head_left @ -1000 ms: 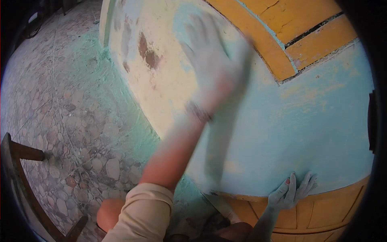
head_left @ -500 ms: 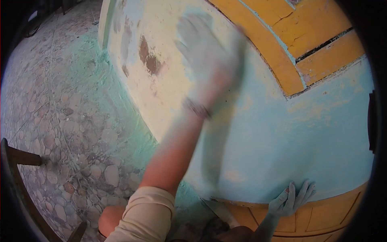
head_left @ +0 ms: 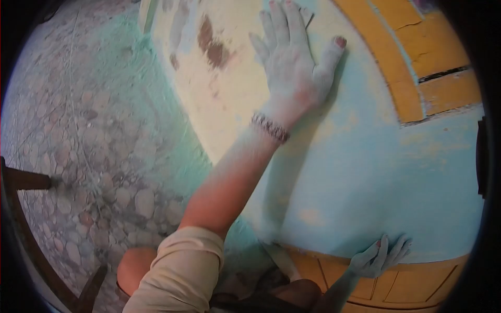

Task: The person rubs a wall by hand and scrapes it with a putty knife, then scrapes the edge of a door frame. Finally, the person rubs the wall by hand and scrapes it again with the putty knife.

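Note:
My left hand lies flat, palm down and fingers spread, on the worn cream and pale blue surface. It is coated in pale dust, with a beaded bracelet at the wrist. A small grey corner of something thin shows beside its fingers; the rest is hidden beneath. At the lower right my right hand, also dusty, rests at the surface's near edge with its fingers stretched out, and nothing shows in it.
Orange trim borders the surface at the upper right, and orange panels run below its near edge. Green dust covers part of the stone floor. Dark wooden furniture stands at the left edge.
My left hand has moved up and to the right, its fingers now sharp instead of blurred. The view has shifted slightly. My right hand stays at the near edge.

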Demonstrator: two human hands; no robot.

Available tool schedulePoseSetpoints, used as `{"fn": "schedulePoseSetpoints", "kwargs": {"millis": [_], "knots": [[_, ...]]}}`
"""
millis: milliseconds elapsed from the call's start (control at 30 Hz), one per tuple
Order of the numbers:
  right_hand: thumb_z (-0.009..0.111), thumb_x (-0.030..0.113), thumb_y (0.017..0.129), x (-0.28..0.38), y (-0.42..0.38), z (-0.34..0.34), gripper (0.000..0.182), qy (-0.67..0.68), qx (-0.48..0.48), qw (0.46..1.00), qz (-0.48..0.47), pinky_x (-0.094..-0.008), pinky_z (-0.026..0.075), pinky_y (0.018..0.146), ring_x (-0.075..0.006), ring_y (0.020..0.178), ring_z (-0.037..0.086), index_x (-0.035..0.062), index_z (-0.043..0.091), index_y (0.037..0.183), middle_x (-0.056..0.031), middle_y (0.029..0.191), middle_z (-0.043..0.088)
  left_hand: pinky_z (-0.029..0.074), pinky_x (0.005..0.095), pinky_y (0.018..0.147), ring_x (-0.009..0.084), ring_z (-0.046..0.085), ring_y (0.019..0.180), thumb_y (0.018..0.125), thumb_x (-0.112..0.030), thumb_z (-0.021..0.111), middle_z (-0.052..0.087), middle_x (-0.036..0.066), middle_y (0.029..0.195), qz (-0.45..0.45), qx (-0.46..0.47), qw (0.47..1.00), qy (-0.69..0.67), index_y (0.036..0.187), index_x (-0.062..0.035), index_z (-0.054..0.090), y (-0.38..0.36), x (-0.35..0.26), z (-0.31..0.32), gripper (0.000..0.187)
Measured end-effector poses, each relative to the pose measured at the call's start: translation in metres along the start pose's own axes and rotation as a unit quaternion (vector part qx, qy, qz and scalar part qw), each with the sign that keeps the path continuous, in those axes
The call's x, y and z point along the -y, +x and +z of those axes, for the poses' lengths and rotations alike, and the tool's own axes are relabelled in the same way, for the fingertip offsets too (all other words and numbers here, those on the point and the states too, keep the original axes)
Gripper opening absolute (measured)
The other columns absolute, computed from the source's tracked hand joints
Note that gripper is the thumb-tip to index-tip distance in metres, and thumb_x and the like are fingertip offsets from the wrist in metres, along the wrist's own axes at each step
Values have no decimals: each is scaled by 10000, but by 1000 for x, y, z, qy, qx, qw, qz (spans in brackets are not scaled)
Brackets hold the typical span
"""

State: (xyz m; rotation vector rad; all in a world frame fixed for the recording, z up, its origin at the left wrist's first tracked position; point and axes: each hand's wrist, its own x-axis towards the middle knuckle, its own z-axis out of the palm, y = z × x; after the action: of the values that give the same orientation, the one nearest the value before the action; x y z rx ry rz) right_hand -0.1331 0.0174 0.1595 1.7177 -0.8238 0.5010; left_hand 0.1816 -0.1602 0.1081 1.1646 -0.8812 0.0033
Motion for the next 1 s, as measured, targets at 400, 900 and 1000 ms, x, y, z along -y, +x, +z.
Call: {"fn": "schedulePoseSetpoints", "kwargs": {"millis": [400,900,1000], "knots": [[492,180,924,10,3,8,244,8,-53,999,13,-549,311,1023,-379,1192,475,11,667,936,-224,1186,567,1,490,1115,389,29,1389,893,-429,399,96,243,1490,-151,91,984,24,1425,39,133,-209,74,-22,757],[489,112,917,20,1,16,212,7,-77,997,17,-514,316,1037,-378,1228,437,-6,659,965,-212,1213,553,61,523,1097,419,45,1373,915,-457,414,115,283,1468,-371,-42,927,-31,1401,80,149,-127,154,-20,772],[494,93,892,15,0,14,210,4,-83,996,24,-505,336,1023,-376,1214,453,-8,667,957,-209,1204,562,59,495,1106,420,61,1370,937,-434,379,142,295,1455,-373,-26,928,-10,1391,90,179,-136,166,-19,721]]}}
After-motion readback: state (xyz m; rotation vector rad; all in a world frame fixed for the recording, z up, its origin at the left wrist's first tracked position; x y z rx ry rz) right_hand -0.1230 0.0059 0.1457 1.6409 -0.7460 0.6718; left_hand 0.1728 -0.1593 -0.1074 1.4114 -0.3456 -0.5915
